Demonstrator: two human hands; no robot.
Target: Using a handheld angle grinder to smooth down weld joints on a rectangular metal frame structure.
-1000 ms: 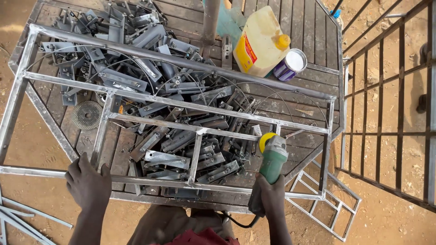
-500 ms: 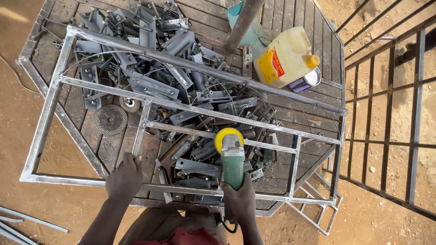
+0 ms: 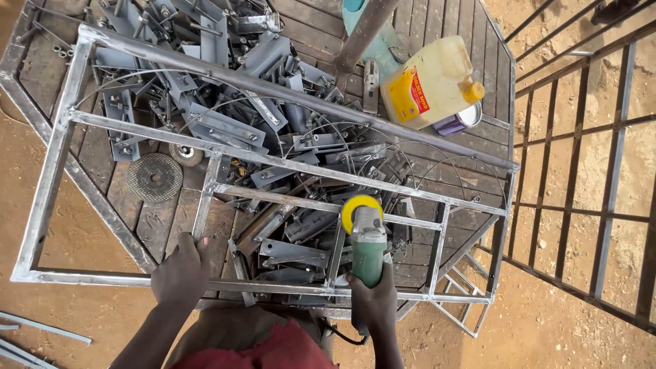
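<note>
A welded steel frame (image 3: pixel 273 89) of square tube lies across a wooden table. My right hand (image 3: pixel 372 301) grips the green body of an angle grinder (image 3: pixel 365 236); its yellow disc guard sits at the joint of a middle crossbar and a short upright. My left hand (image 3: pixel 181 273) rests flat on the frame's near rail, beside a vertical bar. Under the frame lies a heap of grey metal brackets (image 3: pixel 225 123).
A grinding disc (image 3: pixel 154 178) lies on the table planks at left. A yellow plastic jug (image 3: pixel 430 82) and a small open tin (image 3: pixel 461 121) stand at the far right. A dark metal railing (image 3: pixel 588 171) stands to the right. Loose bars (image 3: pixel 41 328) lie on the sandy ground.
The grinder has moved left along the frame from the right part to a middle crossbar joint. My left hand has moved right along the near rail.
</note>
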